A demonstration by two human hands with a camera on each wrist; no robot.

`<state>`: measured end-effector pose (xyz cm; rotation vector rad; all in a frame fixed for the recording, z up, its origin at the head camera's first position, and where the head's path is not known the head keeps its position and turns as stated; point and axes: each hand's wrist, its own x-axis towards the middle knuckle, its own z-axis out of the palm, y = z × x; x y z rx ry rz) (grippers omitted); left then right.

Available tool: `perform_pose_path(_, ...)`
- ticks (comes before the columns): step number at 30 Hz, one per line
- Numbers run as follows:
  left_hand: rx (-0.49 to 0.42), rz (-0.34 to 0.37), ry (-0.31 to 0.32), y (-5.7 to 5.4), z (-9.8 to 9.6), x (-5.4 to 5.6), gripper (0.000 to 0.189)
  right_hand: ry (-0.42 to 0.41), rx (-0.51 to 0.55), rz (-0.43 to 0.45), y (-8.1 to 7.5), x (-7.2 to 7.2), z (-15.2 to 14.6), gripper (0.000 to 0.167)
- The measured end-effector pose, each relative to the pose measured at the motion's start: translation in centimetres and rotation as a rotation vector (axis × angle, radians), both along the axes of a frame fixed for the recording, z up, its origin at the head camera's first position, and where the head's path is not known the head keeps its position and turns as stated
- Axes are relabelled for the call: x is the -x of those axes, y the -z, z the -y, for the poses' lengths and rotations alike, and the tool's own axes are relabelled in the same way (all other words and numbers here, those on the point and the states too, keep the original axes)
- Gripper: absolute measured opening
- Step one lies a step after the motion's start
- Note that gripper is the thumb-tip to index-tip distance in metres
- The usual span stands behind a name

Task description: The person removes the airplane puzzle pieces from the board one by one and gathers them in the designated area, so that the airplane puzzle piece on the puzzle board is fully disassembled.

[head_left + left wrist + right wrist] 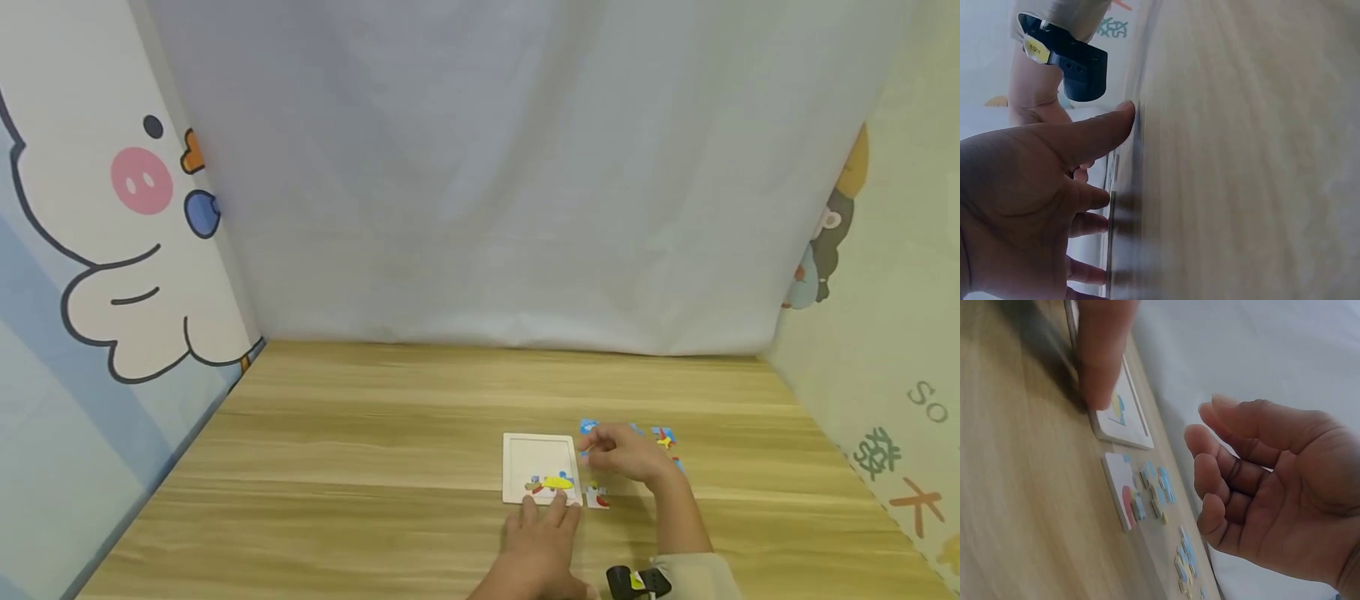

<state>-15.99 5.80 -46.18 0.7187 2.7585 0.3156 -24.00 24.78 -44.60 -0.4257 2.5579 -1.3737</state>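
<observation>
A square white puzzle tray [529, 457] lies on the table, with joined yellow and blue jigsaw pieces [557, 483] in its lower right part. My left hand [537, 542] rests its spread fingertips along the tray's near edge. Just right of the tray my right hand [626, 454] hovers over loose pieces. Its fingers are loosely bent, and the right wrist view shows nothing between them. A loose piece with a red patch [597, 498] lies close to the tray's lower right corner. The right hand partly hides the pieces beneath it.
A blue piece [588, 426] and a blue-and-red piece [664, 437] lie beyond the right hand. The wooden table [337, 467] meets a grey curtain [480, 208] at the back. Printed panels stand at both sides. A black wrist camera [636, 582] sits on the right forearm.
</observation>
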Motion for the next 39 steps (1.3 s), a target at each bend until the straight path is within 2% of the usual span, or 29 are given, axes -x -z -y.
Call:
perform_pose_path(4, 0.024, -0.015, 0.003, 0.2, 0.1, 0.0, 0.094, -0.043, 0.018, 0.037, 0.2, 0.6, 0.5, 0.022)
perform_pose_path(8, 0.03, -0.031, -0.003, 0.2, 0.1, -0.1, 0.095, -0.133, 0.025, 0.056, 0.4, 1.6, 1.0, 0.021)
perform_pose_path(14, 0.011, -0.003, -0.011, -0.1, 0.1, -0.1, 0.095, -0.267, -0.049, 0.087, 0.6, 3.0, 2.0, 0.021)
perform_pose_path(19, -0.008, 0.004, -0.021, -0.2, 0.0, -0.1, 0.095, -0.342, -0.105, 0.118, 0.3, 3.5, 3.3, 0.023)
perform_pose_path(23, 0.001, -0.012, -0.025, 0.2, 0.0, 0.0, 0.096, -0.363, -0.156, 0.126, 0.1, 3.6, 4.3, 0.022)
perform_pose_path(30, -0.002, -0.019, -0.032, 0.6, -0.1, 0.1, 0.096, -0.328, -0.224, 0.151, 0.3, 3.7, 5.3, 0.018)
perform_pose_path(39, 0.014, -0.044, -0.027, 0.3, 0.0, 0.1, 0.096, -0.326, -0.212, 0.185, 0.6, 3.9, 5.5, 0.016)
